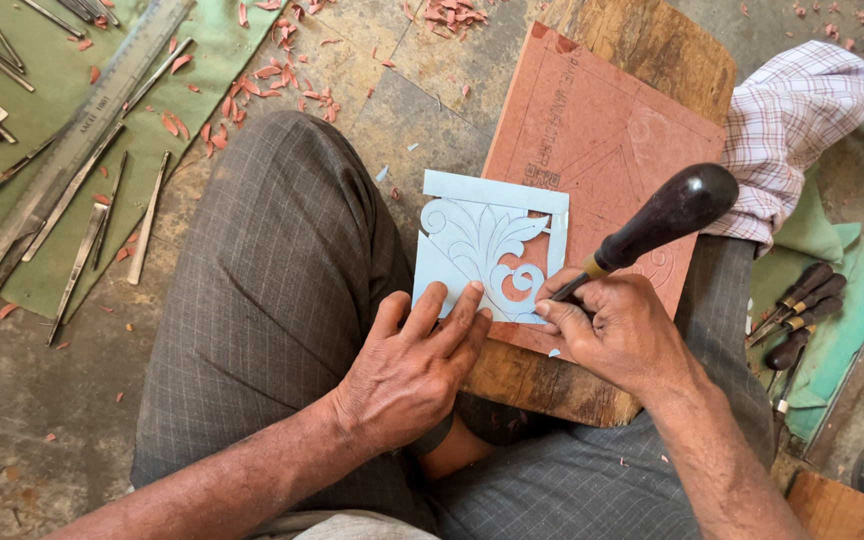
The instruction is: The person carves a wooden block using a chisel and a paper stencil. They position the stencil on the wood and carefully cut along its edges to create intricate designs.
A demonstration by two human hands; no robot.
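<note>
A steel ruler [87, 125] and loose chisels [112, 215] lie on green cloth [202, 60] at far left. The left hand [407, 375] lies flat, fingers spread, pressing the lower edge of a pale blue leaf-pattern stencil [487, 245] onto a reddish slab [602, 140] resting on a wooden block [652, 40] over the lap. Just beside it, the right hand [612, 335] is curled around a dark-handled carving tool [652, 225], its tip at the stencil's lower right edge.
</note>
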